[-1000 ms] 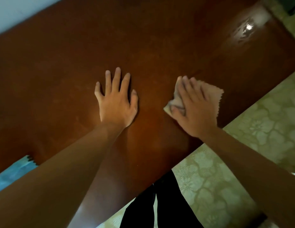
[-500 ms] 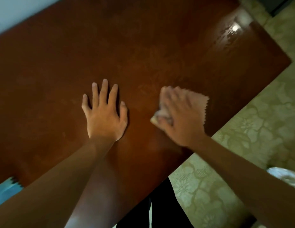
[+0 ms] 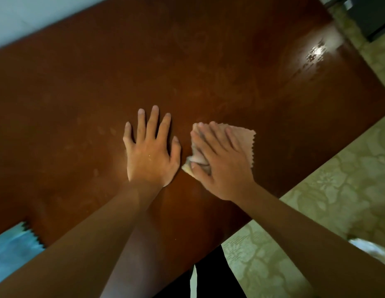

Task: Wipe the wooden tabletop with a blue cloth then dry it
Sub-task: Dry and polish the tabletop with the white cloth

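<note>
My right hand (image 3: 221,162) presses a pinkish-beige cloth (image 3: 244,139) with a zigzag edge flat onto the dark reddish wooden tabletop (image 3: 187,61), near its front edge. The thumb pinches a bunched fold of that cloth. My left hand (image 3: 151,151) lies palm down on the bare wood just left of it, fingers spread, holding nothing. A blue cloth (image 3: 13,248) with a zigzag edge lies on the table at the lower left, partly hidden behind my left forearm.
A lamp's glare (image 3: 316,52) shines on the table's far right corner. Patterned greenish floor (image 3: 337,190) runs along the table's right and front edges. A pale wall (image 3: 26,16) borders the far left side. My dark trousers (image 3: 208,280) show below the table's edge.
My right hand has slid the beige cloth leftward across the wood, close to my left hand. My left hand stays flat on the table. The view has shifted with my head.
</note>
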The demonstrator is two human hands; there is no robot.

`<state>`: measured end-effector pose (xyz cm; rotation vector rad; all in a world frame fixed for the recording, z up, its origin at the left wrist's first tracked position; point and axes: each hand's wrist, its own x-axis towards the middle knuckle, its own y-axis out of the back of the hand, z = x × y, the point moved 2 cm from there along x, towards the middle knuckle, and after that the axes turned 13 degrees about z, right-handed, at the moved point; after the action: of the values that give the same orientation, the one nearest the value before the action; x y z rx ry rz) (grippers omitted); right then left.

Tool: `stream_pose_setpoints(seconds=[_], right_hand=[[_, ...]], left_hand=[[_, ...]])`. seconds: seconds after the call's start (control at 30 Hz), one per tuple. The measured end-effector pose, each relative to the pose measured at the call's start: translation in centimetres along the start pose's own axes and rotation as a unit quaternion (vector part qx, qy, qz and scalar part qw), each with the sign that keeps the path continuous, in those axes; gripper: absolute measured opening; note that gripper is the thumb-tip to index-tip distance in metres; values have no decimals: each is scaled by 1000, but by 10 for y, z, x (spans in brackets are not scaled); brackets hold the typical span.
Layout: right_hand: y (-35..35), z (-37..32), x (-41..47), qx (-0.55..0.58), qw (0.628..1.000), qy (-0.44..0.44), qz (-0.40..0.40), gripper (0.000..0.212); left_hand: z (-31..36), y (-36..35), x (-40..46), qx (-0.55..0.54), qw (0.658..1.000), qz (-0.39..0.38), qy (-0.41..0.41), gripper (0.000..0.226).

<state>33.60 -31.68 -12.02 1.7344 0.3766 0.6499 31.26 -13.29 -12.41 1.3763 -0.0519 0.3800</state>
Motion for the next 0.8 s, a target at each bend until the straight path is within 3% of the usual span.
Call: stream_pose_setpoints(seconds=[0.13,0.27,0.47,0.63,0.8], right_hand=[[7,61,27,-40,995,-86,-8,71],[4,58,38,-90,987,-127,-30,75],[-3,-7,-1,0,999,50,-13,68],[-1,23,11,43,977,208,-37,66],[-15,48,96,16,980,192,-45,73]], left_hand=[[1,2,1,-4,1000,-13,9,57],[2,3,2,1,1000,-18,4,57],[1,3,2,10,1000,-29,1,58],[3,4,3,13,999,-28,10,58],[2,2,2,44,998,-48,-3,60]])
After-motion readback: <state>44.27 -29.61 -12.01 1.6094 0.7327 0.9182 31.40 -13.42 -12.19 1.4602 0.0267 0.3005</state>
